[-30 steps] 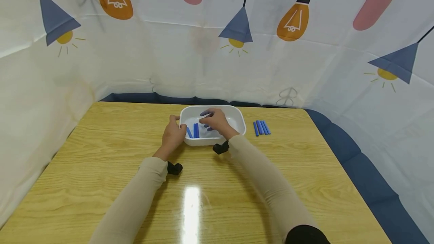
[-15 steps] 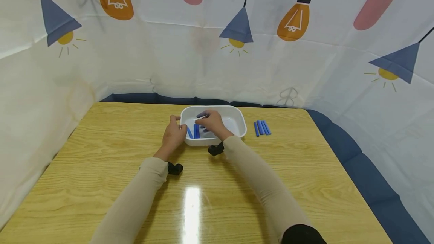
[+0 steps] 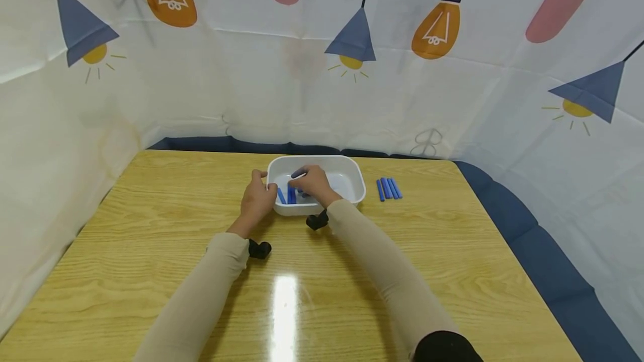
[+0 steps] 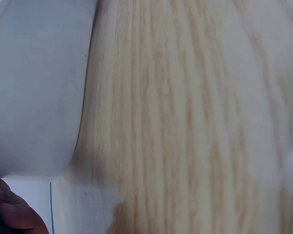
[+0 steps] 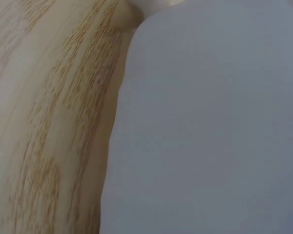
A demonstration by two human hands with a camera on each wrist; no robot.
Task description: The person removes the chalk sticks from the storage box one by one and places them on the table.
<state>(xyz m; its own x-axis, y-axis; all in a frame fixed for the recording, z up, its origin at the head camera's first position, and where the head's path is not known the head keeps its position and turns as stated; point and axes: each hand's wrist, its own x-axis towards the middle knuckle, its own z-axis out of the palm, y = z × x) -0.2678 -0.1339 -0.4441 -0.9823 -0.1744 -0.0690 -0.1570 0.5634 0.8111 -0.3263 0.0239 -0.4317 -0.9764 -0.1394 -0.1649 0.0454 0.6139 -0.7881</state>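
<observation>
- I see a smooth, plastic-looking tray (image 3: 347,184)
- Glossy, wood-grained table (image 3: 151,222), even from my distance
- Creased, cloth-like backdrop (image 3: 256,88)
- Matt cloth sleeves (image 3: 384,261), from here

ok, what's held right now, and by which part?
Left hand: the white tray, by its left end. Right hand: at the blue sticks inside; can't tell if it holds one.

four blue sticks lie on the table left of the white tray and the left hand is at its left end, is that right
Not left: the head view shows the four blue sticks on the table right of the white tray. The left hand is at its left end.
</observation>
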